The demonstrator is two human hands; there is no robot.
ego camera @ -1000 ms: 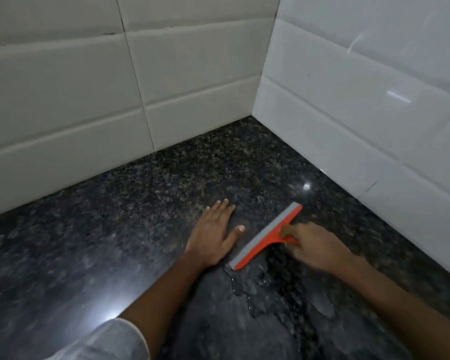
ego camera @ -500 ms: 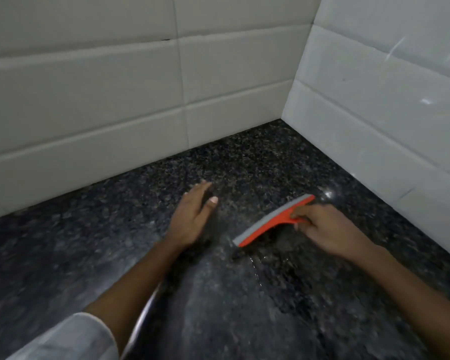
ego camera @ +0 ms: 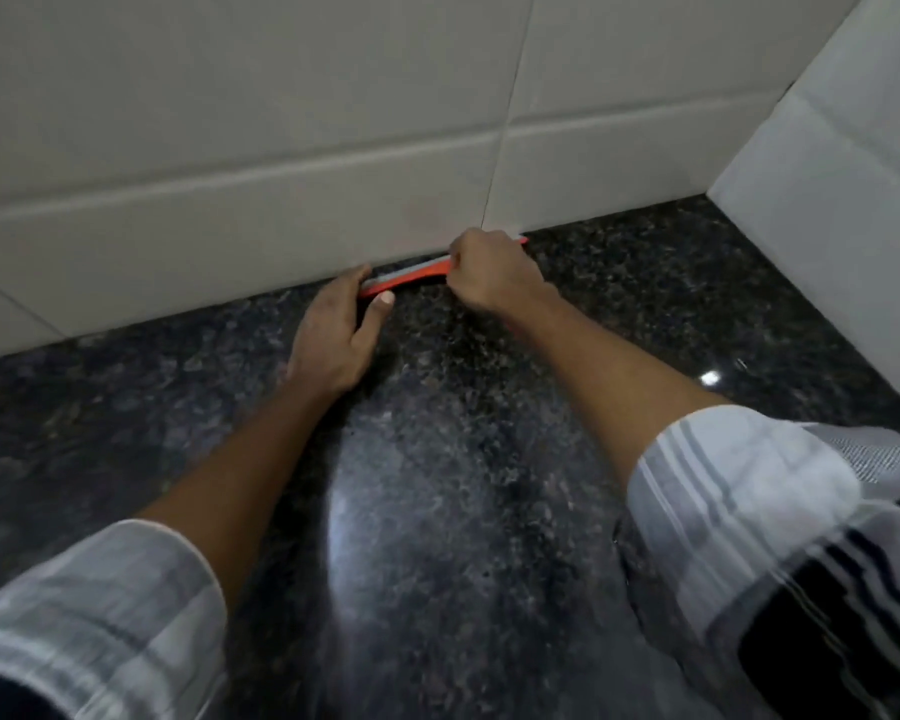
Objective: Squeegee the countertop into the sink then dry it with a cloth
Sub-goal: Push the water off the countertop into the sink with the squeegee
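Both hands work at the back wall. The right hand (ego camera: 492, 277) has its fingers curled round the handle of the orange squeegee (ego camera: 404, 277), whose blade lies along the foot of the tiled wall (ego camera: 281, 210). The left hand (ego camera: 336, 335) rests flat on the countertop (ego camera: 437, 459), fingers straight, just beside the blade's left end. This looks like the start of a squeegee stroke; next, probably, a firm, even pull away from the wall toward the sink, which is out of view.
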